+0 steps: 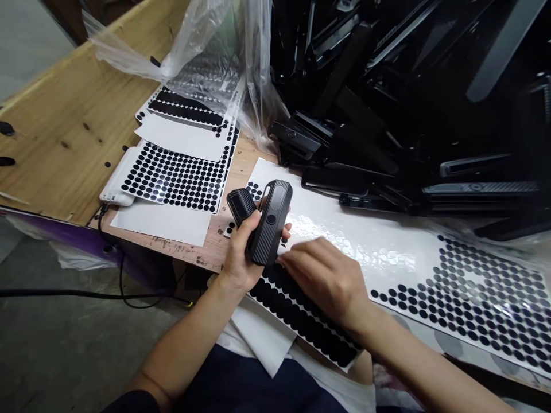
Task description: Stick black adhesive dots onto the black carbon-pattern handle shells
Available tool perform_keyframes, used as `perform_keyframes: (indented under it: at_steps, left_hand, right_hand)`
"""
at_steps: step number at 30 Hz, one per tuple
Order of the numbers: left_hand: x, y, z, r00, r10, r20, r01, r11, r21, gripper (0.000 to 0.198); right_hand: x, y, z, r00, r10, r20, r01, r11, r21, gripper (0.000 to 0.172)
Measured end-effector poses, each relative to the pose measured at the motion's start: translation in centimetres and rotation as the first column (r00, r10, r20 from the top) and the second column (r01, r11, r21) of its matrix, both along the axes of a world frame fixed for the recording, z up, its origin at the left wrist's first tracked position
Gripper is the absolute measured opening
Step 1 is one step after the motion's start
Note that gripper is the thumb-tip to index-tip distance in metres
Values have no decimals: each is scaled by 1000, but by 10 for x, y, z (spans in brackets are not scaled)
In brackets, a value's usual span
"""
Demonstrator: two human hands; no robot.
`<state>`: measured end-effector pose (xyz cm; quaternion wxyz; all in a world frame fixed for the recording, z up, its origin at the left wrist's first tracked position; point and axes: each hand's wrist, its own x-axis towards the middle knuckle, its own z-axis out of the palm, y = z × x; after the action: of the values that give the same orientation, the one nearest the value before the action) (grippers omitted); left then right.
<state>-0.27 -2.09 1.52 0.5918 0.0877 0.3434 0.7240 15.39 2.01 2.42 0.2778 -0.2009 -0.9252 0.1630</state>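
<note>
My left hand (pixel 241 258) is wrapped round a black carbon-patterned part (pixel 272 222), with a round black dot on its face. A second, similar black part (pixel 241 205) sits at the same hand, angled to the left. Just right of the held part is my right hand (pixel 327 278), its fingers bent together low over the sheets; whatever its fingertips hold is too small to make out. Below the hands a strip sheet of black round stickers (pixel 301 315) lies partly under my right hand. A large sticker sheet (pixel 486 298) with black dots and a bare glossy area extends to the right.
Many black plastic parts (pixel 357 126) are heaped at the back right beside clear plastic film (pixel 258 69). More dot sheets (pixel 176 178) lie at left near a white device (pixel 116 183) with a cable. A wooden board (pixel 77 115) edges the left side.
</note>
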Motion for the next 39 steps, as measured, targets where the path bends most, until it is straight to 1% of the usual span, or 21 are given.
perform_keyframes:
  at_steps: [1, 2, 3, 4, 5, 6, 7, 8, 9, 10, 11, 12, 13, 14, 18, 22, 24, 33, 37, 39]
  left_hand:
    - [0, 0, 0, 1000, -3, 12, 3, 1000, 2, 40]
    - [-1, -1, -1, 1000, -11, 20, 11, 1000, -1, 40]
    - [-1, -2, -1, 999, -30, 26, 31, 1000, -5, 42]
    - [-2, -3, -2, 998, -58, 30, 59, 998, -8, 45]
    - [-2, -4, -2, 995, -93, 30, 93, 996, -11, 51]
    - [-3, -4, -3, 991, -129, 25, 129, 992, -10, 58]
    - [-3, -5, -3, 987, -162, 13, 162, 987, -5, 64]
    - [-4, -6, -3, 982, -191, -5, 191, 982, 6, 69]
    - [-4, -6, -2, 977, -212, -27, 213, 977, 17, 72]
    - [-4, -7, -2, 973, -227, -49, 228, 973, 28, 73]
    - [-4, -7, -1, 969, -237, -68, 240, 970, 39, 74]
    - [-4, -7, 0, 967, -243, -82, 247, 968, 45, 75]
    - [-4, -7, 0, 965, -246, -91, 251, 967, 46, 76]
    - [-4, -7, 1, 964, -248, -98, 253, 967, 42, 77]
    - [-4, -7, 3, 957, -267, -113, 272, 962, 33, 82]
    - [-4, -7, 2, 954, -278, -117, 283, 959, 30, 82]
    - [-4, -7, 1, 954, -278, -116, 283, 959, 28, 81]
    - [-4, -8, -4, 957, -272, -102, 277, 960, 41, 74]
    - [-4, -8, -4, 955, -282, -88, 288, 955, 67, 71]
    - [-4, -9, -4, 956, -282, -86, 289, 954, 77, 71]
  right_hand:
    - [3, -5, 6, 992, 113, -49, -110, 993, 49, 12]
    - [6, -8, 13, 975, 202, -98, -197, 979, 54, 16]
    - [9, -10, 22, 959, 236, -157, -237, 972, 14, 21]
    - [12, -9, 32, 956, 194, -220, -214, 974, -72, 23]
    - [13, -5, 41, 962, 81, -260, -136, 970, -203, 22]
    - [14, 1, 49, 959, -72, -275, -33, 933, -359, 17]
    - [14, 9, 56, 942, -226, -249, 68, 853, -517, 10]
    - [13, 19, 60, 925, -332, -187, 130, 737, -663, 5]
    - [11, 29, 62, 913, -384, -139, 142, 618, -773, 13]
    - [9, 39, 62, 912, -400, -97, 132, 507, -852, 20]
    - [7, 46, 61, 916, -394, -80, 104, 424, -900, 25]
    - [5, 51, 59, 920, -384, -76, 79, 372, -925, 28]
    - [3, 54, 57, 924, -376, -74, 66, 345, -936, 29]
    - [2, 55, 56, 925, -372, -76, 59, 338, -939, 29]
    - [-1, 51, 56, 935, -348, -76, 51, 341, -939, 28]
    - [-1, 51, 59, 945, -321, -66, 51, 342, -938, 29]
    - [0, 52, 58, 946, -319, -61, 59, 352, -934, 28]
    - [2, 53, 52, 954, -293, -57, 85, 448, -890, 29]
    - [2, 54, 54, 960, -279, -27, 120, 495, -860, 30]
    - [1, 53, 57, 960, -279, -16, 140, 529, -837, 31]
